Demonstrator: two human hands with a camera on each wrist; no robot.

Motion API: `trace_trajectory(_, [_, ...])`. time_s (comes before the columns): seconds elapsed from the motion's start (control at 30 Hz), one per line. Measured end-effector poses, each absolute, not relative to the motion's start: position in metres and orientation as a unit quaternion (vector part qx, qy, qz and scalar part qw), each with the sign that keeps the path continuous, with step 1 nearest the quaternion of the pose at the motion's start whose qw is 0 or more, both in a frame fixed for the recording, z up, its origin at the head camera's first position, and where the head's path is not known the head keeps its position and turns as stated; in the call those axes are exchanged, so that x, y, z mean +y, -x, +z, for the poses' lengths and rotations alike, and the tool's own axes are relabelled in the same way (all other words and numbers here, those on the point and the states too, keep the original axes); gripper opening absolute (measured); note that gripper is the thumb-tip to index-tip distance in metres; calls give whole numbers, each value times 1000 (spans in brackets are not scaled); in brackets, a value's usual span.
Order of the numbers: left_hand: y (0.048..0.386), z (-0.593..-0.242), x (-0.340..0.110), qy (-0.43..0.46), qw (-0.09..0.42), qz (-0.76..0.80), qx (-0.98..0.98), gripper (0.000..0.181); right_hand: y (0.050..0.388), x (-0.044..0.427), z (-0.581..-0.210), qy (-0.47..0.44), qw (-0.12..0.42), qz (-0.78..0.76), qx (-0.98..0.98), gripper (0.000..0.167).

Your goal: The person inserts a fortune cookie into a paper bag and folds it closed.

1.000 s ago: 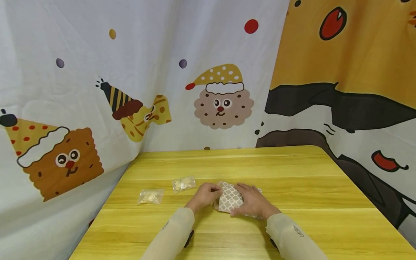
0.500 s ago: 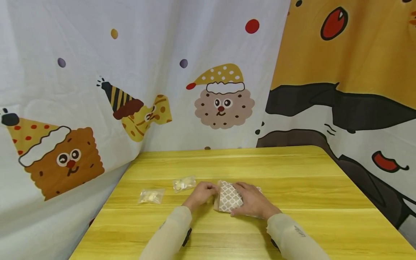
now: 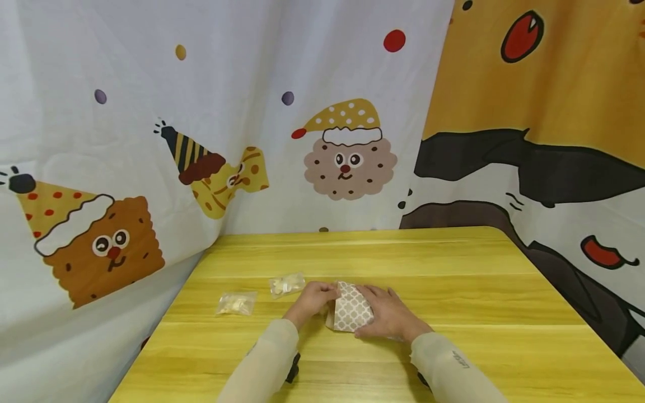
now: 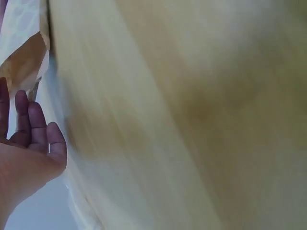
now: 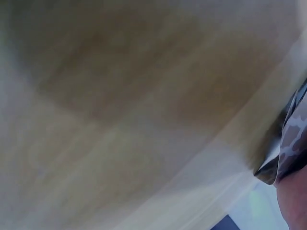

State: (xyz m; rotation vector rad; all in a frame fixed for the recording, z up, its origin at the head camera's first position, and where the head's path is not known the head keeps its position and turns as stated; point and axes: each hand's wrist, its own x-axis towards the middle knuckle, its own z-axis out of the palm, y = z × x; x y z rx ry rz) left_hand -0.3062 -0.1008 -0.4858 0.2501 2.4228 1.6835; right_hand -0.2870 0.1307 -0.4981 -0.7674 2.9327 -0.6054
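A paper bag (image 3: 353, 309) with a white-and-beige lattice print lies on the table in the head view, its mouth toward the left. Its brown inner side (image 4: 28, 58) shows in the left wrist view, where the mouth gapes. My left hand (image 3: 313, 299) pinches the bag's far left edge with thumb and index finger; the other fingers (image 4: 37, 122) are bent beside the mouth. Over the right part of the bag lies my right hand (image 3: 390, 314), holding it between the thumb on the near side and fingers on the far side. That hand hides much of the bag.
Two small clear packets with pale yellow pieces lie left of my hands: a nearer packet (image 3: 237, 303) and a farther packet (image 3: 287, 284). The wood-grain table (image 3: 453, 268) ends at a printed curtain (image 3: 282, 184) along its back and sides.
My left hand first drew back left from the bag's edge, then took the edge again. The bag has shifted slightly left with my right hand still on it.
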Motion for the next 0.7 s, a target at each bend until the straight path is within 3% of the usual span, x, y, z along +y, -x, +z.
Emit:
trace_trajectory(0.23, [304,-482,-100,-59,119,601,788,26,290,134,-496,243,22,-196,950,109])
trace_trajectory(0.7, [316,-464,-140,-46,83,595,798,36,294,136,-496,214,49,-239,946,110])
